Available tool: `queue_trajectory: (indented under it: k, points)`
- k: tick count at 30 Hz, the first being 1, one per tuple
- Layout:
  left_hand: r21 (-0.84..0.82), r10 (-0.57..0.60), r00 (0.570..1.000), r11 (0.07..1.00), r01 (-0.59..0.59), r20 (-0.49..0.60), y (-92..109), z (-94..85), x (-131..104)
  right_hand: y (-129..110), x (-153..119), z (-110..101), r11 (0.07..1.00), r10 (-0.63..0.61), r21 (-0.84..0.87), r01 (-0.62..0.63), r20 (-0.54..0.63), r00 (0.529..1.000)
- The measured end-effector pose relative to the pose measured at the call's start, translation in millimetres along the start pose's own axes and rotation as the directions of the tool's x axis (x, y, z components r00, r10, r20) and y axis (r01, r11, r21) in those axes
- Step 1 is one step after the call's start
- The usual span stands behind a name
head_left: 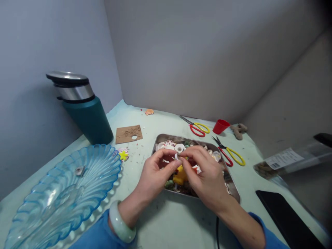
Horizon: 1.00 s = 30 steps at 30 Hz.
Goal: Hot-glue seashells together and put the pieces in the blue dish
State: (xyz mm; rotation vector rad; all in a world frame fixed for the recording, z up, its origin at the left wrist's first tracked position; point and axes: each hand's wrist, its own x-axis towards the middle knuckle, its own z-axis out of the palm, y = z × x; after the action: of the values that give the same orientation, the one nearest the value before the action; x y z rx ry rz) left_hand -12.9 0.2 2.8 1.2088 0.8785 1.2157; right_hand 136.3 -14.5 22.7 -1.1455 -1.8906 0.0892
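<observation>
Both hands meet over a metal tray (234,192) heaped with small mixed pieces. My left hand (158,171) pinches a small white piece (177,156) between thumb and forefinger. The fingertips of my right hand (206,173) close on the same piece from the other side. Just beyond the fingertips lies a white round disc (180,148) with a dark centre. Below them in the tray is a yellow object (181,175), partly covered by the hands. The fine detail of the held piece is too small to tell.
A blue shell-shaped dish (85,193) and teal bottle (89,119) stand left, near a brown card (124,135). Two pairs of scissors (198,129) (229,154) and a red cup (220,126) lie beyond the tray. At right are a black object (285,216) and a clear bag (308,157).
</observation>
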Motion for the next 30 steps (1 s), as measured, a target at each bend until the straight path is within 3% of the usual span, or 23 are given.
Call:
queue_trajectory:
  k: [9,16,22,26,30]
  points:
    - [0.071,0.053,0.999,0.996,-0.052,-0.012,-0.6,0.9,0.3,1.1,0.8,0.7,0.999,0.039,0.01,-0.038,-0.012,0.999]
    - [0.104,0.059,0.998,0.993,-0.056,-0.03,3.1,1.4,-0.3,0.3,1.2,3.6,0.965,0.203,0.158,-0.209,0.052,0.978]
    - [0.117,0.074,0.997,0.991,-0.07,-0.03,2.4,1.2,-1.6,2.5,0.6,4.1,0.974,0.112,0.194,-0.118,0.039,0.993]
    - [0.176,0.156,0.987,0.973,-0.149,-0.029,2.9,0.1,-2.1,2.8,0.1,4.1,0.982,0.073,0.175,-0.077,0.027,0.997]
    - [0.229,0.251,0.966,0.946,-0.231,-0.062,5.4,-1.4,-0.8,-0.4,1.5,0.7,0.963,0.201,0.176,-0.202,0.024,0.979]
